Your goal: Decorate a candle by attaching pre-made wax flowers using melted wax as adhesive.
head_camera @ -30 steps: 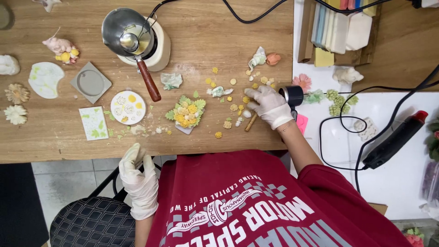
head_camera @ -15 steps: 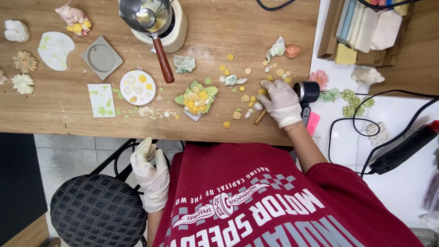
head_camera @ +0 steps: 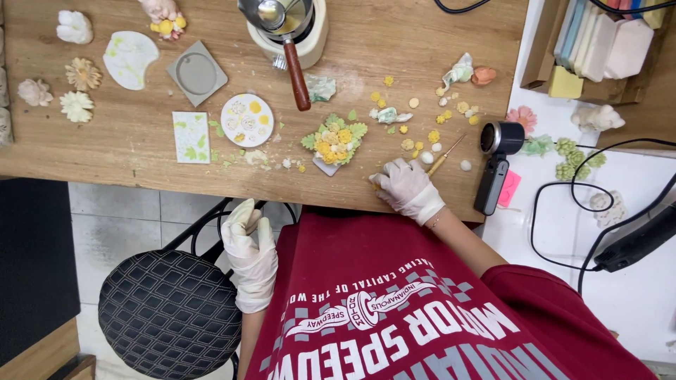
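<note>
Head view shows the gloved right hand [head_camera: 407, 188] flat on the wooden table [head_camera: 105, 148] near its front edge, fingers loosely curled; whether it pinches anything I cannot tell. A wooden-handled tool [head_camera: 444, 156] lies just beyond it, beside a yellow-green flower cluster [head_camera: 334, 143]. The gloved left hand [head_camera: 251, 248] hangs below the table, fingers together, empty.
</note>
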